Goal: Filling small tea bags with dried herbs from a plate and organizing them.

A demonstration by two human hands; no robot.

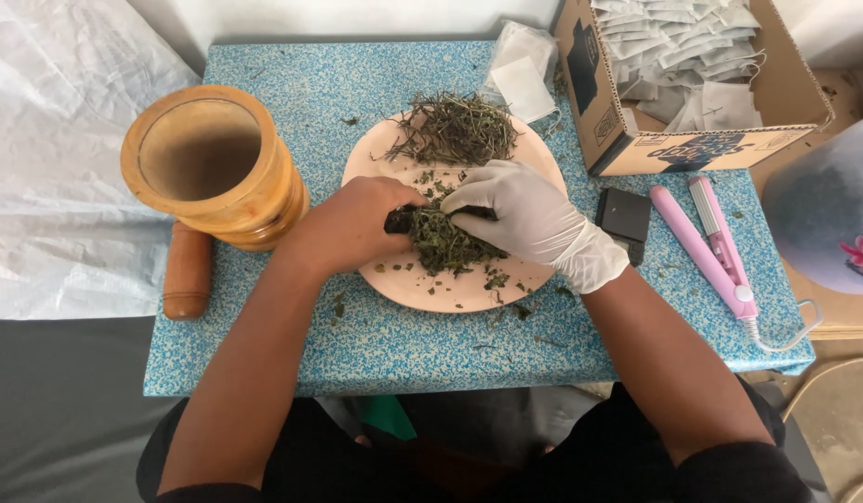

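A pink plate (pixel 450 293) sits on a blue speckled table (pixel 375 349). A heap of dried green herbs (pixel 455 129) lies on the plate's far side, and a second clump of crumbled herbs (pixel 445 247) lies at its middle. My bare left hand (pixel 343 225) grips a small dark object at the clump's left edge; most of that object is hidden. My right hand (pixel 529 219), in a white glove, presses its fingers into the same clump from the right.
A wooden mortar (pixel 212 163) stands at the left with a wooden pestle (pixel 187 270) beside it. A cardboard box of small white sachets (pixel 692 65), loose sachets (pixel 523 70), a small black device (pixel 625 216) and a pink flat iron (pixel 706 244) lie to the right.
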